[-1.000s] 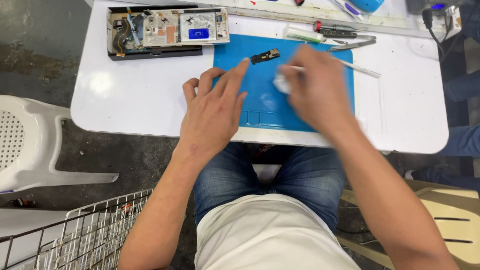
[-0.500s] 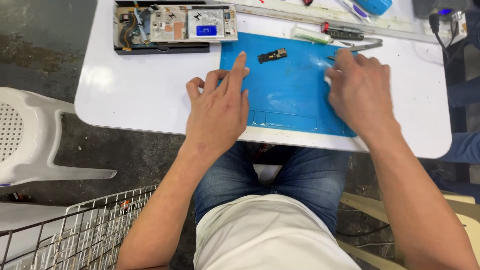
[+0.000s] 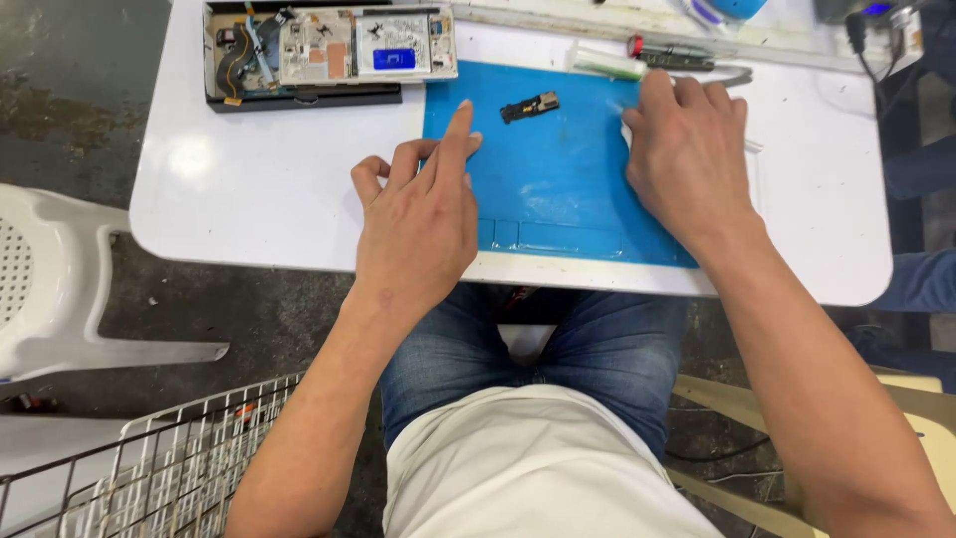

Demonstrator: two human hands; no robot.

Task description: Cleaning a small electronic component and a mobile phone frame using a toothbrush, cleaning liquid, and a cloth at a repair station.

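Observation:
My left hand [image 3: 423, 214] rests on the left edge of a blue work mat [image 3: 558, 189], index finger stretched toward a small dark electronic part [image 3: 529, 106] lying on the mat; it holds nothing. My right hand [image 3: 687, 154] lies palm-down at the mat's upper right, fingers curled over something white I cannot make out. Its fingertips are close to a dark screwdriver with a red end [image 3: 669, 52] and a pale tube [image 3: 607, 66]. An opened phone with exposed boards [image 3: 329, 50] lies at the table's far left.
The white table [image 3: 249, 199] has a rounded front edge. A white plastic chair [image 3: 60, 289] stands to the left, a wire basket [image 3: 159, 468] at lower left. Cables and a small device [image 3: 881, 25] sit at the far right corner. Another person's sleeve [image 3: 921, 279] shows at right.
My right hand moved from the mat's middle up and right toward the tools. My left hand stayed on the mat's left edge, its index finger stretching toward the small part.

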